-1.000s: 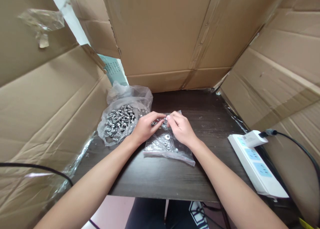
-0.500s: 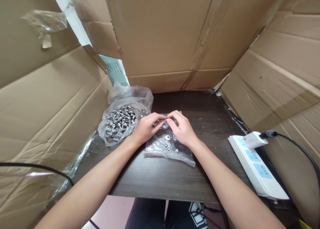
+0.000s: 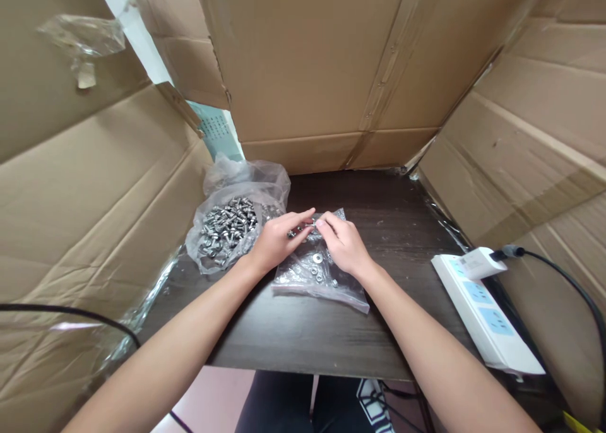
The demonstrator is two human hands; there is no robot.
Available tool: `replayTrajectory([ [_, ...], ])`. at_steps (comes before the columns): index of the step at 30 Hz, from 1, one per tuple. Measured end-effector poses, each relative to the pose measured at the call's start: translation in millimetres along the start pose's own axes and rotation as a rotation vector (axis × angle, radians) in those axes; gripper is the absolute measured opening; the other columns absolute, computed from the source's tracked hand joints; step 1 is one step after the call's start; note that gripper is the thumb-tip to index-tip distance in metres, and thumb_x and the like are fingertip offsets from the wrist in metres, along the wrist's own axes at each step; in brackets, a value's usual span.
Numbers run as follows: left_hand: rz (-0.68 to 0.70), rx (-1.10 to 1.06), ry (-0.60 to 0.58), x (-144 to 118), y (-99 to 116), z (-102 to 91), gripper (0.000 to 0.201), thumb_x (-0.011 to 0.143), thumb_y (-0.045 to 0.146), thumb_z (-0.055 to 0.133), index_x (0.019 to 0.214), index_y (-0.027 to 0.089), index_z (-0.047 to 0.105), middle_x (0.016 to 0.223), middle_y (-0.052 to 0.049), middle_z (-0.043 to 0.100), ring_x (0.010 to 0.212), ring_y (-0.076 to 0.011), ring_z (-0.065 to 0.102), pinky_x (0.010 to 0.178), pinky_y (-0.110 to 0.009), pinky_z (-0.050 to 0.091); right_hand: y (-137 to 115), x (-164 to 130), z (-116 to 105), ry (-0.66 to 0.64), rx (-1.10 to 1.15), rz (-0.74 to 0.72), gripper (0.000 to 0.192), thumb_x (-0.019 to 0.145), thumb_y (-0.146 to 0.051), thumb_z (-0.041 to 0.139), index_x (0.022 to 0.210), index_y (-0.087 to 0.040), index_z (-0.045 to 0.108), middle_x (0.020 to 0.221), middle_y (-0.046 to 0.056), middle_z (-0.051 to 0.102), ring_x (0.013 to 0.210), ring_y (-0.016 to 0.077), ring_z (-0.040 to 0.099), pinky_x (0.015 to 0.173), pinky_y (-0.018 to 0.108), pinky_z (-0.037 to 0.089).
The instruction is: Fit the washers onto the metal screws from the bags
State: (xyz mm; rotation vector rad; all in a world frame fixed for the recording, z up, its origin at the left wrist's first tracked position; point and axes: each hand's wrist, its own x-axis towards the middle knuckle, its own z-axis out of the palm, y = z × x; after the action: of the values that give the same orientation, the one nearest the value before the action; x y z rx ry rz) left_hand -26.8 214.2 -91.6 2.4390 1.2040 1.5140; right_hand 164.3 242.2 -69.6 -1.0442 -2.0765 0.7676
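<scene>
My left hand (image 3: pixel 274 240) and my right hand (image 3: pixel 343 243) meet fingertip to fingertip over a small clear bag (image 3: pixel 319 275) that lies flat on the dark wooden table (image 3: pixel 303 332). Between the fingertips sits a small metal screw (image 3: pixel 310 225), pinched from both sides. Several washers and small metal parts lie on the bag under my hands. To the left, an open crumpled plastic bag (image 3: pixel 237 228) holds a heap of shiny metal screws.
Cardboard walls (image 3: pixel 322 60) stand at the left, back and right of the table. A white power strip (image 3: pixel 483 310) with a plugged charger (image 3: pixel 480 261) and black cable lies at the right edge. Another black cable (image 3: pixel 71 313) runs at the lower left.
Both hands stay over the small bag; only the fingertips shift slightly around the small screw. The view has moved a little.
</scene>
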Motion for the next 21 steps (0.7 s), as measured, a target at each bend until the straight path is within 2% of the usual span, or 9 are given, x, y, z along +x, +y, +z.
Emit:
replayTrajectory([
  [2,0.004,-0.015,-0.003,-0.3,-0.5,0.1,0.038,0.100,0.020,0.063,0.138,0.017,0.063,0.106,-0.007,0.078,0.087,-0.0134,0.074,0.079,-0.024,0.061,-1.2,-1.1,1.1,-0.024,-0.002,-0.005,0.036,0.101,-0.045,0.043,0.073,-0.023,0.050,0.065,0.000,0.055,0.062,0.0166,0.052,0.063,0.029,0.035],
  [5,0.002,-0.026,-0.016,0.1,-0.1,-0.1,0.037,0.100,0.019,0.063,0.137,0.016,0.064,0.105,-0.008,0.078,0.086,-0.0131,0.073,0.078,-0.023,0.061,-2.3,-2.0,3.2,-0.033,-0.042,0.040,0.048,0.103,-0.049,0.035,0.064,-0.023,0.045,0.059,0.000,0.051,0.058,0.0167,0.049,0.062,0.030,0.033],
  [9,0.020,-0.027,-0.026,1.7,1.6,-0.6,0.024,0.100,0.021,0.063,0.121,0.016,0.072,0.104,-0.009,0.077,0.089,-0.0154,0.074,0.082,-0.027,0.061,-3.2,-1.3,3.2,0.033,-0.027,0.028,0.035,0.099,-0.045,0.045,0.074,-0.023,0.051,0.065,0.000,0.055,0.062,0.0167,0.051,0.062,0.029,0.034],
  [12,0.031,-0.038,-0.059,2.5,2.0,-2.3,0.017,0.100,0.022,0.064,0.111,0.015,0.074,0.098,-0.009,0.077,0.087,-0.0161,0.073,0.080,-0.027,0.060,-2.8,-0.3,2.2,0.012,0.036,0.011,0.032,0.098,-0.043,0.047,0.073,-0.023,0.050,0.063,-0.001,0.052,0.061,0.0157,0.049,0.061,0.028,0.034],
  [17,-0.055,-0.023,-0.155,1.4,0.3,-5.6,0.017,0.100,0.027,0.064,0.109,0.016,0.074,0.092,-0.006,0.076,0.079,-0.0152,0.072,0.074,-0.025,0.059,0.7,0.5,4.0,-0.006,0.040,0.001,0.034,0.099,-0.044,0.045,0.073,-0.023,0.050,0.064,-0.002,0.052,0.062,0.0158,0.049,0.061,0.028,0.035],
  [21,-0.009,-0.016,-0.138,-0.6,-2.3,-3.6,0.018,0.100,0.025,0.063,0.109,0.016,0.075,0.095,-0.008,0.075,0.085,-0.0164,0.073,0.078,-0.027,0.059,1.2,-0.1,4.2,-0.048,-0.013,0.003,0.035,0.102,-0.046,0.042,0.076,-0.023,0.048,0.070,0.000,0.058,0.067,0.0175,0.054,0.065,0.029,0.037],
])
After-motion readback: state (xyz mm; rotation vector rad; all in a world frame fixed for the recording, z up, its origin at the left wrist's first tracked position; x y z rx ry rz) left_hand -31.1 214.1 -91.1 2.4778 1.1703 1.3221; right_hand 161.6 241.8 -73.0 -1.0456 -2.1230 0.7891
